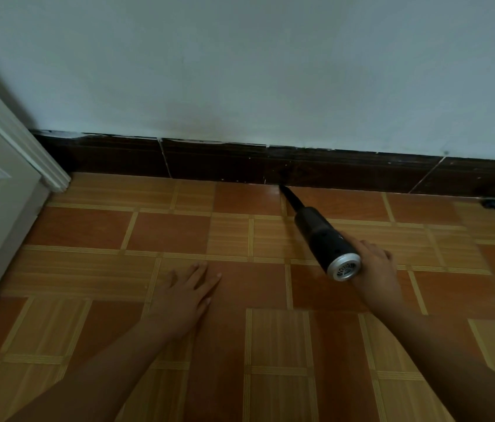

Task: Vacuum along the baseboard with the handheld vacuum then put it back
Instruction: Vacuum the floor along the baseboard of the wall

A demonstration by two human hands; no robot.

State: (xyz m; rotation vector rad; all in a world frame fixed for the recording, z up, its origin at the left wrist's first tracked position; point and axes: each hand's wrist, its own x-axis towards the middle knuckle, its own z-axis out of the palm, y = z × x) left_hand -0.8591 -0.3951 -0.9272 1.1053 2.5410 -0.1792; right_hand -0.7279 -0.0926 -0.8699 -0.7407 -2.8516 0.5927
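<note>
gripping vacuum [324, 235], nozzle tip at baseboard [209, 161]

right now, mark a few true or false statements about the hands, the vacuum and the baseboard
1. The right hand grips the handheld vacuum. True.
2. The nozzle points away from the baseboard. False: its tip is at the baseboard's foot.
3. The left hand lies flat on the tiled floor. True.
4. The baseboard is white. False: it is dark brown.
</note>
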